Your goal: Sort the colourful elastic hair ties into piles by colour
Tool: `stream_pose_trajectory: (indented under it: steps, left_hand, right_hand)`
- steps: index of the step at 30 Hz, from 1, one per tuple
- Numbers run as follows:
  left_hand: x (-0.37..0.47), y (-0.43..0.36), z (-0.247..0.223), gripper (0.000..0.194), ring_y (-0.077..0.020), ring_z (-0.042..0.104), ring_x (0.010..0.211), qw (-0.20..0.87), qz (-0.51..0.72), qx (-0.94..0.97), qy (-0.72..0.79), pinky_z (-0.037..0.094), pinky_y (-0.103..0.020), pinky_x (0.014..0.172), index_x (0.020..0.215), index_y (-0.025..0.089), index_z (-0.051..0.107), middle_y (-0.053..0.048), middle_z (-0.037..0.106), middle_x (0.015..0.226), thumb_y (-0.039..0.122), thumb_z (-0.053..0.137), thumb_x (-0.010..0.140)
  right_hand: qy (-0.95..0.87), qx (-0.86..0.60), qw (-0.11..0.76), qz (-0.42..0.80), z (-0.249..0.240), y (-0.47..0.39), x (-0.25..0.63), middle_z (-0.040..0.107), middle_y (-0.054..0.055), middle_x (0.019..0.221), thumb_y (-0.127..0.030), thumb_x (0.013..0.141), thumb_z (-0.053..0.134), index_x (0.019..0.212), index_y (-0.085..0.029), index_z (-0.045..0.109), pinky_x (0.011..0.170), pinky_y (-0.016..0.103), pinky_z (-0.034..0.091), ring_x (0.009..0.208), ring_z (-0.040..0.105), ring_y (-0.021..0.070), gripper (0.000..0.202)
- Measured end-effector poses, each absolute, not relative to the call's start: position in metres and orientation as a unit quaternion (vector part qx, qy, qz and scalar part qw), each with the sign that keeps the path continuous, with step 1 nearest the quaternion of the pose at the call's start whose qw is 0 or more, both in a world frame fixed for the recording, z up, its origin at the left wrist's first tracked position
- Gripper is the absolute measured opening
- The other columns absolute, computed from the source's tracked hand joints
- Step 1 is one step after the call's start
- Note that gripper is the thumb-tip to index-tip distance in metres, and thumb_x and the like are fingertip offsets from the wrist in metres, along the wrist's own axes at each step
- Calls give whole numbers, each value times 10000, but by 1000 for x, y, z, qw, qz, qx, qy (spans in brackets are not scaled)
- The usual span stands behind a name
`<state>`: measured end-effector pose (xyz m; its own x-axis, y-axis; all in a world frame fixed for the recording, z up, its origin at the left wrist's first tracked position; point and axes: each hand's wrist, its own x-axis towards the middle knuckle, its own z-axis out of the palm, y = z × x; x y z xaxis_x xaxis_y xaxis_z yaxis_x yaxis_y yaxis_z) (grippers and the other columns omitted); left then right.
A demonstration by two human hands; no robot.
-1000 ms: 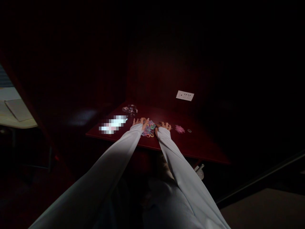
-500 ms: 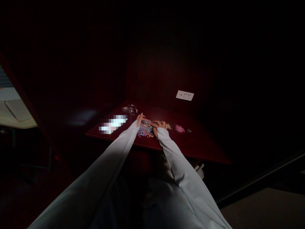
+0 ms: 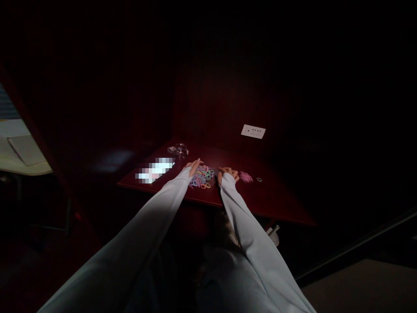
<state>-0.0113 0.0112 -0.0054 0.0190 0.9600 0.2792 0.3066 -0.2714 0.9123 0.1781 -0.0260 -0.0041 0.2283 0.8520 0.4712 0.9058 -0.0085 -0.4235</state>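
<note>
A heap of small multicoloured elastic hair ties [image 3: 202,176] lies on the dark red desk [image 3: 208,201]. My left hand [image 3: 193,166] rests at the heap's left edge with its fingers stretched out over it, open. Just right of the heap is my right hand [image 3: 227,174], its index finger pointing left and its thumb apart from it. I see nothing between those fingers. Beyond the right hand are a small pile of pink hair ties [image 3: 246,177] and a single greenish hair tie [image 3: 259,179].
A lit phone-like screen [image 3: 155,169], blurred out, lies on the left of the desk. Behind it stands a clear container [image 3: 180,149]. A white socket plate [image 3: 253,131] is on the back panel. To the far left is a pale table [image 3: 19,167].
My right hand has moved right, off the heap, and now covers the spot where a cream-coloured pile showed. My left hand has shifted slightly, with its fingers reaching further right over the heap.
</note>
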Motion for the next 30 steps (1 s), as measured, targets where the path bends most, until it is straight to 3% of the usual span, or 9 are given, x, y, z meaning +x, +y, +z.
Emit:
stream_pose_trajectory:
  steps: [7,15,23,26,30]
  left_hand:
    - [-7,8,-2,473,-318,573,1349,307,452,657,519,347,-489,1238,1081,308,792,-59,762,1234,506,369,1006]
    - [-9,8,0,513,-301,548,1340,304,487,656,490,333,-477,1252,998,271,796,-59,762,1271,458,318,1017]
    - [-14,10,6,496,-253,604,1244,295,546,594,511,402,-412,1188,849,243,752,-48,782,1107,318,297,1032]
    - [-16,8,4,333,-250,612,1194,259,539,602,529,431,-404,1148,851,244,732,-43,775,1093,258,431,992]
    - [-17,9,0,162,-235,627,1121,217,518,625,543,460,-387,1111,867,225,720,-57,757,1063,134,586,874]
  right_hand:
    - [-686,-683,240,-74,5,-40,169,598,64,1391,-261,963,496,1343,-375,719,1037,433,276,1213,407,299,456]
    - [-766,-604,212,-63,4,-42,168,592,15,1433,-227,968,519,1258,-411,775,1043,422,286,1219,374,289,429]
    - [-709,-621,334,-27,0,-36,171,692,17,1231,-173,939,543,995,-341,852,1017,406,242,1157,397,260,356]
    - [-652,-660,373,-20,1,-34,173,701,33,1152,-199,955,520,944,-311,841,975,398,235,1122,408,262,341]
    - [-603,-714,356,-23,4,-31,176,696,43,1153,-258,976,535,1007,-303,814,937,387,234,1138,422,279,285]
